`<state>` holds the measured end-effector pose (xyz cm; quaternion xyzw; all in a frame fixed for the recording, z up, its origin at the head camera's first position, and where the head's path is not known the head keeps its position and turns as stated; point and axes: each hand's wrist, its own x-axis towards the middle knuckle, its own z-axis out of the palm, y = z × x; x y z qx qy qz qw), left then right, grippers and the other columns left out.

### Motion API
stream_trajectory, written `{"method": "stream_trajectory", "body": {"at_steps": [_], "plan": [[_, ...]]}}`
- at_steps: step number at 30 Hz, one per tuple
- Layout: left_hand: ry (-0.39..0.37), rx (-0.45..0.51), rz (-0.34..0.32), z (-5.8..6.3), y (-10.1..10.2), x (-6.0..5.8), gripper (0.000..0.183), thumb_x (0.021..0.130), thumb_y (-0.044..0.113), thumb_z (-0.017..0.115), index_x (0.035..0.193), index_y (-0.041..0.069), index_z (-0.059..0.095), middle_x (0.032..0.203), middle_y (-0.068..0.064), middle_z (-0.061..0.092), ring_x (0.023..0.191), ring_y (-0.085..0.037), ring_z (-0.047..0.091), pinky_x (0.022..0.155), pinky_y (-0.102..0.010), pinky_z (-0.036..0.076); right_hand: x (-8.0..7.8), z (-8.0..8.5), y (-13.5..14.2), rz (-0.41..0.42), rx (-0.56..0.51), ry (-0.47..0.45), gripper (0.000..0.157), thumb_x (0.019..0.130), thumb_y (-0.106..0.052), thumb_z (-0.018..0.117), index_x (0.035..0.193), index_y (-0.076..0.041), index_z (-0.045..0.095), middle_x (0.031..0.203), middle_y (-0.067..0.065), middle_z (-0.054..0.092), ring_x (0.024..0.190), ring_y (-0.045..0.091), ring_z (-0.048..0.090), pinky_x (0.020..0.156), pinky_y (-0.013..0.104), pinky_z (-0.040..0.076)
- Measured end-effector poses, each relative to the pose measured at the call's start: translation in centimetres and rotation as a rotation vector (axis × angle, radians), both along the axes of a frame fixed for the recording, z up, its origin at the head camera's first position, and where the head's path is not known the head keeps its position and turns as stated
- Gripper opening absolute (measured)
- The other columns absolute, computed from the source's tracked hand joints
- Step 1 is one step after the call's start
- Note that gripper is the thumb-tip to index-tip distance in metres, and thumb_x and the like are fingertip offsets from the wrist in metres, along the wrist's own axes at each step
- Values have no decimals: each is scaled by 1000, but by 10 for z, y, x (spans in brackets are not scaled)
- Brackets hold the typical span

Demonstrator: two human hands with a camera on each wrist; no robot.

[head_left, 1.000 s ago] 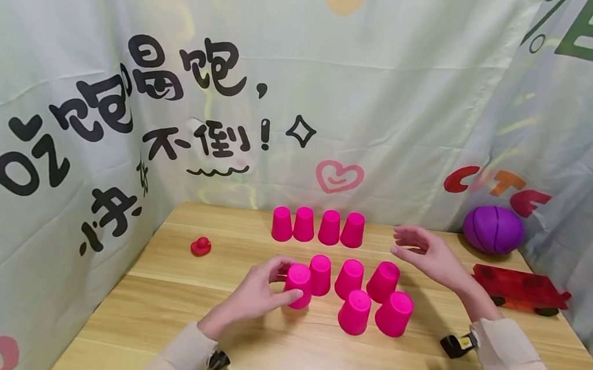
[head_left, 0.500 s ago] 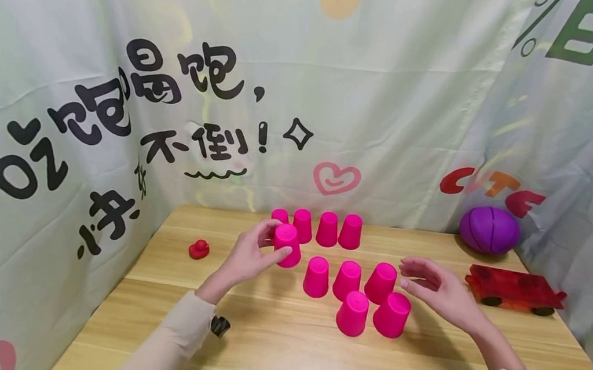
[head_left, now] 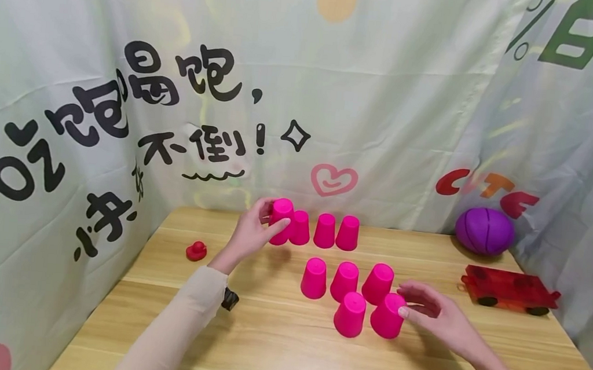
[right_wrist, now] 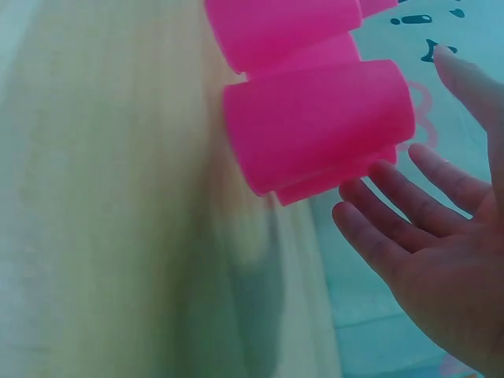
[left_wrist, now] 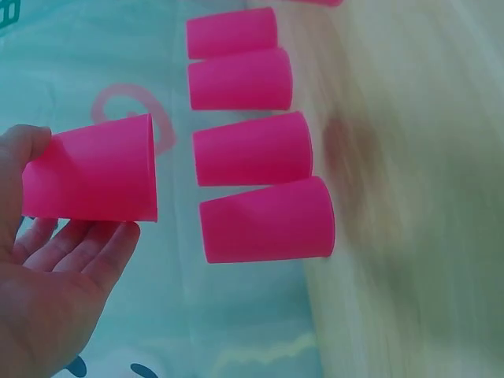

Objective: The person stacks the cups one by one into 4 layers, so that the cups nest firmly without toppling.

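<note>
Moved rearward, left fingers [left_wrist: 116,250] grip one cup [left_wrist: 90,173], right fingers [right_wrist: 370,239] wide beside another cup [head_left: 385,320].

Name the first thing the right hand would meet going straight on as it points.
Probably the pink cup at the right of the nearest row; in the head view the right hand is right at its side, though contact is unclear.

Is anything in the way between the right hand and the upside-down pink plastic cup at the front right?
Nothing visible is in the way. The right hand is right beside that upside-down pink plastic cup. The other front pink cup stands on its far side, away from that hand.
</note>
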<state>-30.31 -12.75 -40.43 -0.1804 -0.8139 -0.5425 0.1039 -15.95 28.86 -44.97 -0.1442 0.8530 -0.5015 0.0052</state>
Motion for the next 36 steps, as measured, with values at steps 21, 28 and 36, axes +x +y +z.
{"method": "stream_trajectory", "body": {"at_steps": [21,28,36], "plan": [[-42,-7,66,0,13,-42,57,94,22,81,141,3,54,130,-22,70,122,-37,70,106,-49,58,4,-32,-10,36,0,-55,64,90,-16,84,144,4,54,127,13,71,108,-4,68,91,19,59],[-69,-2,70,-3,16,-49,58,94,22,81,142,3,54,132,-22,69,123,-38,69,106,-50,58,5,-32,-10,49,-15,-59,66,91,-16,83,145,5,52,132,23,68,110,-5,67,91,18,59],[-90,2,83,-5,16,-53,59,94,24,81,142,4,53,133,-22,68,123,-38,69,107,-50,57,4,-31,-10,51,-16,-43,65,91,-16,83,145,5,53,130,23,69,110,-6,67,91,18,59]]}}
